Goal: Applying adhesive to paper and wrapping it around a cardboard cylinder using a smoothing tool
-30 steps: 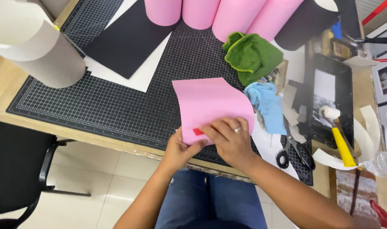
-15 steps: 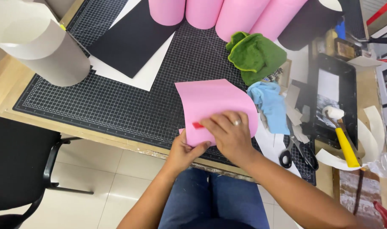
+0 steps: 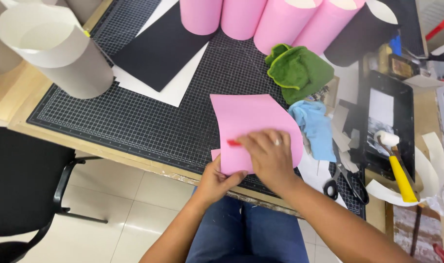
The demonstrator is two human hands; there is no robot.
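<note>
Right hand (image 3: 269,155) slid up over the pink sheet (image 3: 253,126), pinching a red tool (image 3: 234,142) pointing 9 o'clock; left hand (image 3: 217,181) grips the sheet's 6 o'clock edge.

A sheet of paper (image 3: 253,124) is lying on the cutting mat (image 3: 149,122) before me, my left hand (image 3: 217,182) sitting under its near edge. Cloths (image 3: 304,97) are lying right of it, scissors (image 3: 346,182) nearer, rolled tubes (image 3: 261,19) standing behind.
</note>
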